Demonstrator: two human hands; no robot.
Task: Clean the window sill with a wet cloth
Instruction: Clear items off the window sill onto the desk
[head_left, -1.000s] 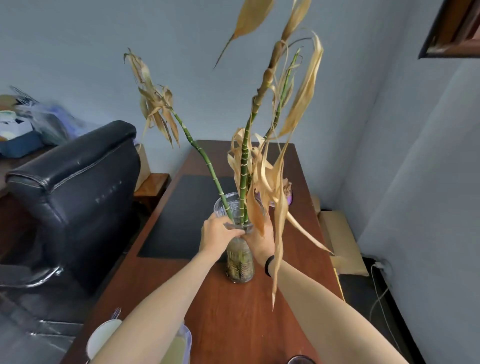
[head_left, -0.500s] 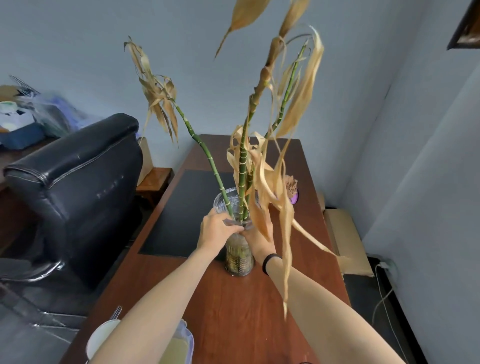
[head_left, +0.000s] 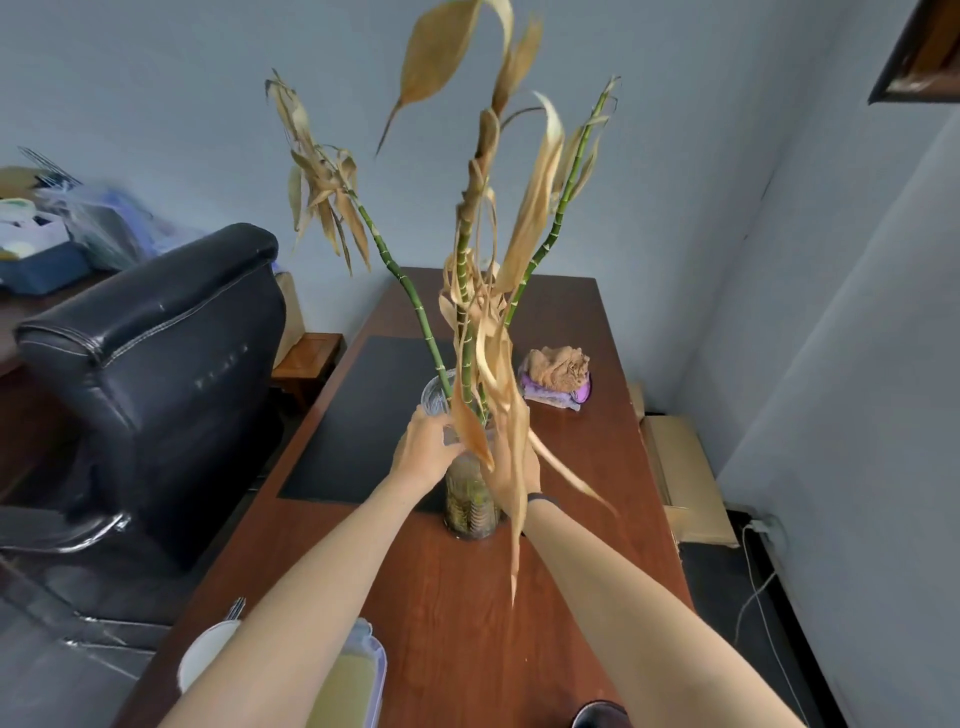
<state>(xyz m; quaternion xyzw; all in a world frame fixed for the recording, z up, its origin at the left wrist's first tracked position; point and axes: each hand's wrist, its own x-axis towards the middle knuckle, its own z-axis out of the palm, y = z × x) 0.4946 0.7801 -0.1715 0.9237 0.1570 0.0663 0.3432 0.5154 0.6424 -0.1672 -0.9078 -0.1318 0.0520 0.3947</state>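
Fingers (head_left: 441, 427) of left hand (head_left: 423, 449) and right hand (head_left: 532, 470) curl round the vase (head_left: 470, 504) — likely clearing it; next, fetch the cloth (head_left: 558, 370).

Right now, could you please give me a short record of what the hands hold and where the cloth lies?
left hand: grips the glass vase just below its rim
right hand: grips the same vase, partly hidden by dry leaves
glass vase: upright on the wooden desk, holding bamboo stalks
cloth: crumpled, on a purple item beyond the vase, untouched
chair: black, left of the desk
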